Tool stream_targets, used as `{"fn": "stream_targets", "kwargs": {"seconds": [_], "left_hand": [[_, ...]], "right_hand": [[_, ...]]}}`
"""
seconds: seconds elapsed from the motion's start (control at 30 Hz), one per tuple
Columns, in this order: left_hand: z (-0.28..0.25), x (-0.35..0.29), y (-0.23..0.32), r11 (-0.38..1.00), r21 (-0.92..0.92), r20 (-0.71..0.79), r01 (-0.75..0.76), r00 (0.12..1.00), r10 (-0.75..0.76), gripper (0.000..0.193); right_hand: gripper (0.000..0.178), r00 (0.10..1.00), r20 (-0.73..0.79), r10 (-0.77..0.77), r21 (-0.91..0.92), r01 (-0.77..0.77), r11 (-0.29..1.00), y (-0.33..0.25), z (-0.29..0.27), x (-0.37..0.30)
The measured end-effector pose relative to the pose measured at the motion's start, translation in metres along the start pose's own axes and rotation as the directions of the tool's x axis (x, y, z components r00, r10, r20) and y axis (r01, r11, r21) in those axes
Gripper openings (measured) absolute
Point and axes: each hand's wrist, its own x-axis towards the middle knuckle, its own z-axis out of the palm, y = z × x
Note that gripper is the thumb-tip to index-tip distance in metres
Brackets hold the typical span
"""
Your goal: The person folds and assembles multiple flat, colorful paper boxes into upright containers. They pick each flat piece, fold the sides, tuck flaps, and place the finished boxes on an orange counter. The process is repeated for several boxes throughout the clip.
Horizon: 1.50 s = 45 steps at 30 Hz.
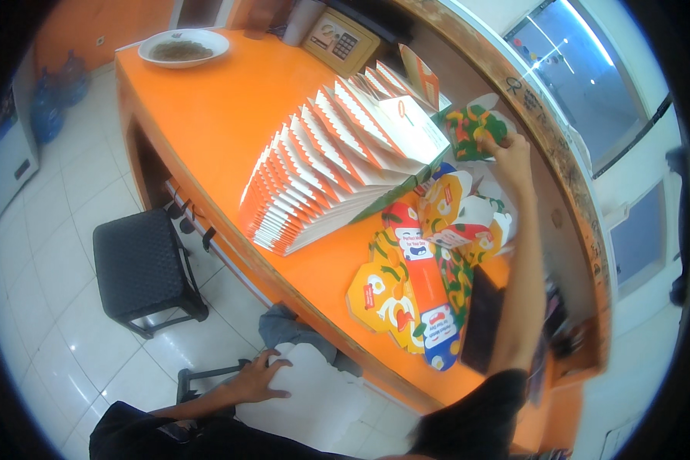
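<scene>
At the far right of the orange table, my right hand (512, 162) pinches the edge of a green patterned paper food box (471, 130). My left hand (261, 380) lies low over my lap, fingers apart, resting on a white cardboard sheet (310, 395). A flat, printed food box blank (425, 280) in yellow, red, blue and green lies on the table, left of my right forearm. Behind it sits a partly folded box (464, 215) with yellow and red panels. A long row of nested paper boxes (337, 153), orange and white, fans across the table's middle.
A white bowl (184, 47) with brownish contents stands at the table's far left. A tan safe with a keypad (340, 42) stands at the back. A black woven stool (142, 261) is on the tiled floor at left. A dark flat object (483, 318) lies beside my right forearm.
</scene>
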Motion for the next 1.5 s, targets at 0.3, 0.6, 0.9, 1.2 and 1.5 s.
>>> {"fn": "stream_targets", "kwargs": {"seconds": [0.3,0.6,0.9,1.2,1.5], "left_hand": [[-0.076,0.006,0.064,0.966,-0.091,-0.24,-0.24,0.947,0.213,0.023],[-0.16,0.011,0.151,0.746,0.097,-0.557,-0.659,0.585,0.59,0.011],[-0.14,0.005,0.144,0.8,0.034,-0.522,-0.6,0.672,0.526,0.007],[-0.116,-0.002,0.112,0.903,-0.138,-0.462,-0.407,0.833,0.305,0.007],[-0.116,0.002,0.115,0.896,-0.12,-0.438,-0.427,0.833,0.338,0.007]], "right_hand": [[0.026,0.948,-0.18,0.261,0.24,-0.215,0.947,-0.047,-0.055,-0.002],[0.034,0.922,-0.337,-0.191,-0.48,0.006,0.877,-0.042,-0.023,-0.01],[0.032,0.927,-0.354,0.121,-0.13,-0.177,0.976,-0.009,0.09,0.008],[0.036,0.972,0.23,0.053,-0.632,0.108,0.767,0.012,0.088,0.045],[0.046,0.826,0.436,0.357,-0.211,-0.291,0.933,0.001,0.105,0.033]]}}
